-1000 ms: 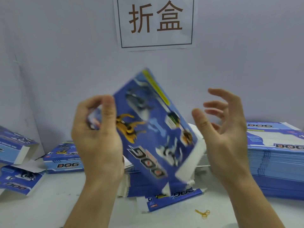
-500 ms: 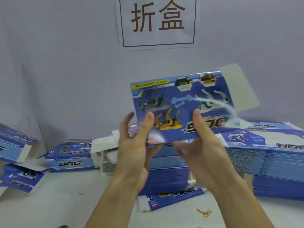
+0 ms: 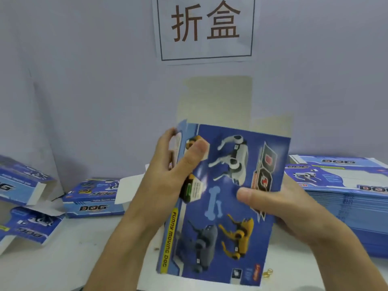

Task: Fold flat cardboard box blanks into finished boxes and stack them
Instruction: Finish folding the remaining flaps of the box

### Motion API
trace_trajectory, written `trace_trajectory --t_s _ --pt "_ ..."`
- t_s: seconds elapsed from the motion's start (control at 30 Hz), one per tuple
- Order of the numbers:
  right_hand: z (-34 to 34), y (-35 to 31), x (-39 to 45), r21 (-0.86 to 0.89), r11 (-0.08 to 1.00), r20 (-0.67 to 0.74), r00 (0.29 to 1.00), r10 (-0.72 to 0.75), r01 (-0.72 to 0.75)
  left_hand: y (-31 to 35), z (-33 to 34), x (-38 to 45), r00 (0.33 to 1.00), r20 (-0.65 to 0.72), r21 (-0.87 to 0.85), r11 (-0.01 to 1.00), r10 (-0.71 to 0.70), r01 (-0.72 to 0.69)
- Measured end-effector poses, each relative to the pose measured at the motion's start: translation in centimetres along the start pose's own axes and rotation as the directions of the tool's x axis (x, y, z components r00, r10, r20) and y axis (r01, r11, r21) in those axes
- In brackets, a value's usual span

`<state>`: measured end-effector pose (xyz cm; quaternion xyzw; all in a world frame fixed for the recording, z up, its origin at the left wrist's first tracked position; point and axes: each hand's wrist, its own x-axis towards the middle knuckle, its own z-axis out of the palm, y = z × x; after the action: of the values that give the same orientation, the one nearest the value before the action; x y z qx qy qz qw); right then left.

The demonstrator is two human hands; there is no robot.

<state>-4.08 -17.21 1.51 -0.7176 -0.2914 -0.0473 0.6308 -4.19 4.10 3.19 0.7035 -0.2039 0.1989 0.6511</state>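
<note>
Head camera, the only view: I hold one blue cardboard blank (image 3: 226,206) upright at the centre of the picture, its printed dog face toward me. It now stands tall, with the long side vertical; half a second ago it lay wide and higher up, so I have turned it a quarter turn and brought it closer. A plain grey flap (image 3: 214,99) sticks up at 12 o'clock, not yet folded. I judge the blank is being set up for opening into a tube; folding has barely begun.

My left hand (image 3: 168,175) pinches the blank's left edge at 9 o'clock, thumb on the front, fingers curled behind. My right hand (image 3: 279,204) pinches the right edge at 3 o'clock, thumb flat on the print.

The stack of flat blanks (image 3: 344,198) lies on the table at 3 o'clock. Folded boxes (image 3: 92,198) lie at 9 o'clock. A paper sign (image 3: 205,28) hangs on the wall at 12 o'clock.
</note>
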Motion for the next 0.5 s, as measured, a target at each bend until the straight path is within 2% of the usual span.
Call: trace_trajectory --t_s 0.07,0.2,0.27,0.37,0.43,0.5 --pt "0.38 -0.38 -0.01 -0.031 0.999 0.004 1.0 0.02 -0.02 -0.15 0.0 -0.14 0.998 0.028 -0.058 0.996 0.064 -0.062" --pt "0.62 -0.86 0.4 -0.062 0.997 -0.18 0.983 0.029 -0.04 -0.26 0.48 -0.68 0.99 0.002 -0.164 0.977 0.138 -0.136" --pt "0.68 -0.95 0.36 -0.082 0.996 -0.242 0.969 -0.048 0.028 -0.41 0.54 -0.62 0.986 0.042 -0.209 0.967 0.16 -0.148" --pt "0.59 -0.78 0.34 -0.125 0.972 -0.201 0.955 -0.219 0.197 -0.06 0.27 -0.47 0.969 0.133 -0.195 0.964 0.21 -0.182" --pt "0.6 -0.71 0.5 -0.085 0.976 -0.168 0.963 -0.21 0.199 0.11 0.3 -0.41 0.965 0.156 -0.173 0.967 0.212 -0.185" --pt "0.81 -0.88 0.44 -0.059 0.979 -0.159 0.967 -0.201 0.194 -0.1 0.7 -0.51 0.976 0.112 -0.15 0.974 0.186 -0.169"
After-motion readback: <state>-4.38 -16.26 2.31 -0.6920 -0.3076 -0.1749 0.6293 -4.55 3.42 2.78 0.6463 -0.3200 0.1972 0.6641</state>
